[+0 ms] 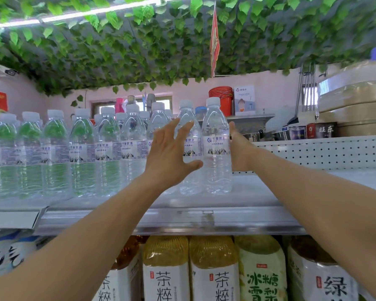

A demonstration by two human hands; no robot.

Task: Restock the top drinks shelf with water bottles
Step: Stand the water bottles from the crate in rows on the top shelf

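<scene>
Several clear water bottles with white caps [83,148] stand in rows along the left and middle of the top shelf [258,192]. The rightmost bottle [216,170] stands upright at the end of the front row, close beside its neighbour [190,181]. My left hand [169,153] is spread open in front of the bottles, its thumb reaching toward the rightmost one. My right hand [240,148] lies flat against that bottle's right side, fingers pointing up, not wrapped around it.
A white perforated back panel [323,151] runs behind the shelf's right part. The metal price rail [172,220] edges the shelf front. Large tea drink bottles [213,268] fill the shelf below. Artificial leaves hang overhead, and red buckets [221,96] stand behind.
</scene>
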